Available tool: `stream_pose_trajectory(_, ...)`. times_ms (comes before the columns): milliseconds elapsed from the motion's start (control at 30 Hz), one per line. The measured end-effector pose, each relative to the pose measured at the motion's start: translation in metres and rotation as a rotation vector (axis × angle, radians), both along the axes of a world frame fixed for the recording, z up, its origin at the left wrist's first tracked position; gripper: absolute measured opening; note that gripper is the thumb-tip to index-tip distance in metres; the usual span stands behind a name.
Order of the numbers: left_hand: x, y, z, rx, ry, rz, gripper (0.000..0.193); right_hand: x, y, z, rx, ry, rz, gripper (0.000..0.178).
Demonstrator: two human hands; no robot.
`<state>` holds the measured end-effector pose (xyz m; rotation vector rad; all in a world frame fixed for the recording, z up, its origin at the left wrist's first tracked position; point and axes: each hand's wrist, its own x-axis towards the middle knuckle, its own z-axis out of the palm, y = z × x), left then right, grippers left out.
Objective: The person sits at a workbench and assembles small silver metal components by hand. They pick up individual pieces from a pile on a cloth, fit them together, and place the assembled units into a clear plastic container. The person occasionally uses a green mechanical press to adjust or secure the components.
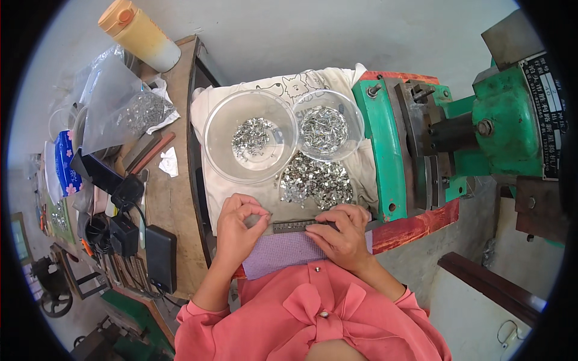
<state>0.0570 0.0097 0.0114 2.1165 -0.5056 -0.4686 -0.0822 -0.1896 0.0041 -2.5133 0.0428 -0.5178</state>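
A dark slotted metal bar (290, 227) lies across the near edge of the cloth, in front of me. My right hand (344, 233) has its thumb and fingers closed on the bar's right end. Just off its left end is my left hand (241, 224), thumb and forefinger pinched together; whatever is between the tips is too small to make out. Beyond the bar spreads a loose pile of small shiny metal pieces (317, 183). Behind it stand a large clear tub (218, 153) with similar bits and a smaller clear tub (359, 129) of thin metal pins (325, 129).
A green machine press (378, 150) stands at the right on a red board (415, 227). Purple textured cloth (274, 253) hangs before me. The wooden table (174, 210) at the left carries a yellow bottle (144, 39), a plastic bag (108, 114), a black power bank (161, 259) and cables.
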Motion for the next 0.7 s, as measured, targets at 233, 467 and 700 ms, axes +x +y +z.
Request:
stream_pose_trajectory(233, 0.003, -0.004, 0.001, 0.069, -0.225, -0.115, 0.015, 0.014, 0.006, 0.004, -0.023, 0.003, 0.039, 0.019)
stream_pose_trajectory(467, 0.006, 0.002, -0.002, 0.058, -0.221, -0.211, 0.018, 0.024, 0.015, 0.005, -0.071, 0.033, 0.117, 0.019)
stream_pose_trajectory(700, 0.002, 0.0, -0.005, 0.043, -0.294, -0.18, 0.013, 0.033, 0.021, 0.005, -0.145, 0.077, 0.151, 0.023)
